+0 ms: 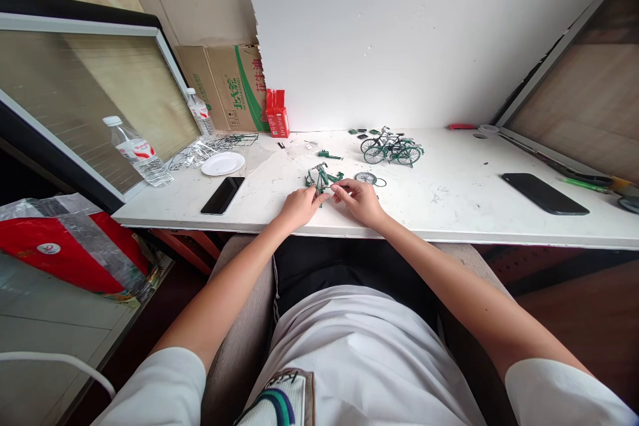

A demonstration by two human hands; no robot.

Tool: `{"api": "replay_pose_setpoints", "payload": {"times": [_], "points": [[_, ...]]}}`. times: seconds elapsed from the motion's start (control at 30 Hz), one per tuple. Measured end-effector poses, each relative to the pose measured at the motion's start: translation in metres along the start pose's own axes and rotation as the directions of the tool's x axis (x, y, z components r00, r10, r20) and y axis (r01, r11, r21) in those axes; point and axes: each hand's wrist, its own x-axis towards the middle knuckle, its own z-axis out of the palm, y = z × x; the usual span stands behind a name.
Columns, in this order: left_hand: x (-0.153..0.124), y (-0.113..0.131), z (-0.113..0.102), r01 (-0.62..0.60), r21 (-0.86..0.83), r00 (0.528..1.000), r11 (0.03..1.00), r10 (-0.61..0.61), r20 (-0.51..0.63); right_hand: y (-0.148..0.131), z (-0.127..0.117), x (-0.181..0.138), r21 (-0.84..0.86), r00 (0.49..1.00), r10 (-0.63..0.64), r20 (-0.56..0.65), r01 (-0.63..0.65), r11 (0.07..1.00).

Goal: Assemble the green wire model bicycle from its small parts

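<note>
Near the front edge of the white table, my left hand is closed on a partly built green model bicycle, its frame standing up beyond the fingers. My right hand meets it from the right, thumb and fingers pinched close to the bicycle; what they hold is too small to make out. A loose spoked wheel and a thin ring lie just beyond my right hand. Farther back is a small green part. Finished-looking model bicycles, green and black, stand behind to the right.
A black phone and a white paper plate lie left, near bottles and part frames. A red box stands at the back. Another dark phone lies right. The table's front edge is close to me.
</note>
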Motion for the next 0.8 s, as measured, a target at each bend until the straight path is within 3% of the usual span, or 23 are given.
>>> {"api": "replay_pose_setpoints", "payload": {"times": [0.8], "points": [[-0.0008, 0.0016, -0.0012, -0.043, 0.019, 0.999, 0.999, 0.043, 0.014, 0.0080, -0.0003, 0.0003, -0.048, 1.000, 0.001, -0.006, -0.001, 0.999]]}}
